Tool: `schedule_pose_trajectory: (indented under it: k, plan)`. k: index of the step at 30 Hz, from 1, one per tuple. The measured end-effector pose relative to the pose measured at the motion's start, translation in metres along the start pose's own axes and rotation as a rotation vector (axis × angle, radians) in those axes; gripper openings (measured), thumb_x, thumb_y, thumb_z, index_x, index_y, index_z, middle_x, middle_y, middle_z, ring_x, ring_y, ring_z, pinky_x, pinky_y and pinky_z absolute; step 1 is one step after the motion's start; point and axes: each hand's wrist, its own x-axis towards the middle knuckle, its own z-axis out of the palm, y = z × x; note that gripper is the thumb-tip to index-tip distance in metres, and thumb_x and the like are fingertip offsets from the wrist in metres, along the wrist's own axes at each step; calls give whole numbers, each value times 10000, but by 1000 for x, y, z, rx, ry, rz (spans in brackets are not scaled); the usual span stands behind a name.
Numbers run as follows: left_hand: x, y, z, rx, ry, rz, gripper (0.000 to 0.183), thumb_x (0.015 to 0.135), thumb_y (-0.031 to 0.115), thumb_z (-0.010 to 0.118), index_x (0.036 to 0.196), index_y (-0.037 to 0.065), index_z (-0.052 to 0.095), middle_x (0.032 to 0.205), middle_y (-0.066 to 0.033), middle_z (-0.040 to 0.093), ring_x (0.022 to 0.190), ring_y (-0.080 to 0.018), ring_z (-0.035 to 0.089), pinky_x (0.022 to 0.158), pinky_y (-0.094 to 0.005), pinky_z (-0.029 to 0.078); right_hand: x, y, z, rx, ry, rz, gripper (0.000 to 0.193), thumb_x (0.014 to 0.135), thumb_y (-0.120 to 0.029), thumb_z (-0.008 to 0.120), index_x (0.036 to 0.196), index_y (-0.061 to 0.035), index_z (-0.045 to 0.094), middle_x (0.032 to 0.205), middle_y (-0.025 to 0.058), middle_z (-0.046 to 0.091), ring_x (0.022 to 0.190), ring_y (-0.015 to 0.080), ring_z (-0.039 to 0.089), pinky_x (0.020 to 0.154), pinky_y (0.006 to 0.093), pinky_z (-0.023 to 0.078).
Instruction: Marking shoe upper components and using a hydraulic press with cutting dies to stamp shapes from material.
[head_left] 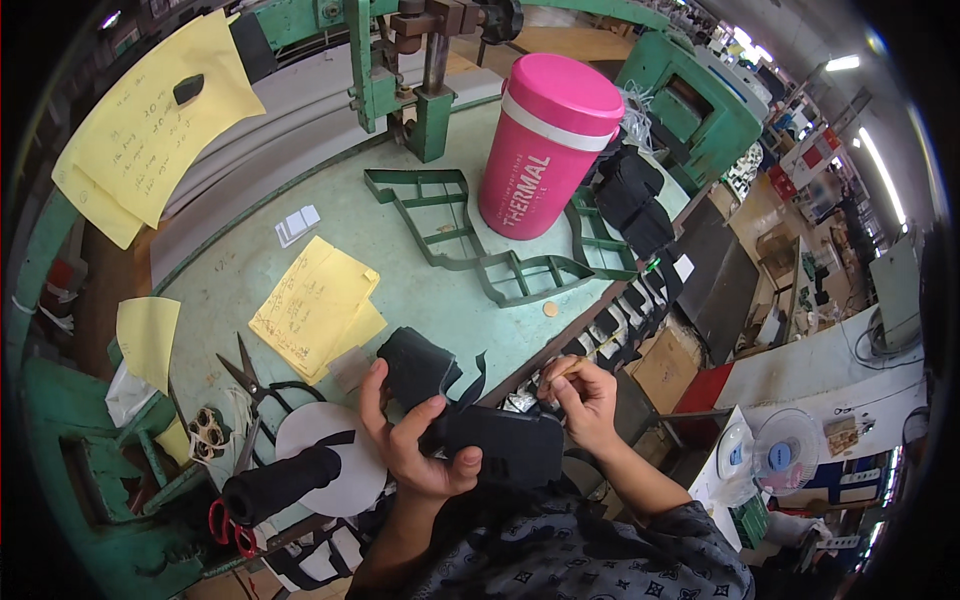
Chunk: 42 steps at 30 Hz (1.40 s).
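Observation:
My left hand (425, 445) is curled around a bundle of black fabric pieces (415, 368), with a narrow black strip (478, 380) sticking up beside it. Close to that hand's thumb, a flat black piece with rounded corners (505, 445) lies above my lap; whether the hand grips it too is hard to see. My right hand (583, 400) pinches a thin yellowish stick (568, 372), just off the table's near edge. Left of my left hand, a roll of black strap (285, 485) rests on a round white disc (320, 440). Black-handled scissors (255, 380) lie beyond it.
A pink lidded jug (540, 150) stands on the pale green table (350, 215) among green metal cutting frames (440, 225). Handwritten yellow sheets (312, 305) lie nearer. Green machine parts (433, 115) rise at the back. Black-and-white pieces (625, 315) line the right edge; a fan (785, 450) is farther right.

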Motion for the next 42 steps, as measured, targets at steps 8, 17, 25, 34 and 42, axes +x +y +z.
schedule_pose_trajectory:
  k: [8, 17, 25, 34, 42]
  plan:
    - [3, 4, 4, -35, 47, -21, 655, 977, 632, 656, 1275, 53, 588, 1529, -376, 407, 1335, -483, 522, 1077, -534, 479, -20, -8, 34, 385, 48, -114, 170, 1168, -228, 398, 1143, -63, 431, 1290, 330, 659, 1222, 374, 671, 1081, 479, 510]
    - [5, 3, 7, -16, 61, -4, 675, 995, 641, 617, 1268, 25, 583, 1530, -390, 410, 1351, -474, 512, 1070, -511, 471, -27, -35, 79, 481, 216, -301, 186, 1161, -269, 352, 1143, -85, 340, 1269, 404, 619, 1194, 460, 666, 1043, 556, 548]
    - [8, 8, 8, -58, 36, 11, 676, 1038, 594, 555, 1289, -33, 534, 1550, -410, 366, 1387, -511, 474, 1161, -562, 401, -24, -29, 94, 409, 313, -460, 173, 1156, -236, 380, 1119, -68, 358, 1085, 289, 661, 1058, 398, 694, 1038, 530, 532]
    - [7, 11, 7, -92, 20, -10, 593, 1082, 516, 418, 1272, -37, 519, 1599, -386, 345, 1482, -483, 380, 1259, -566, 223, -24, -30, 89, 509, 297, -454, 167, 1155, -237, 396, 1158, -71, 371, 1123, 282, 654, 1090, 403, 685, 1021, 539, 529]
    - [8, 7, 9, -111, 86, -33, 511, 1073, 452, 528, 1208, -37, 593, 1573, -361, 384, 1418, -463, 467, 1218, -551, 323, 38, -84, 37, 256, 8, -473, 89, 1010, -39, 690, 1065, 31, 676, 1027, 155, 735, 912, 216, 719, 801, 333, 565]
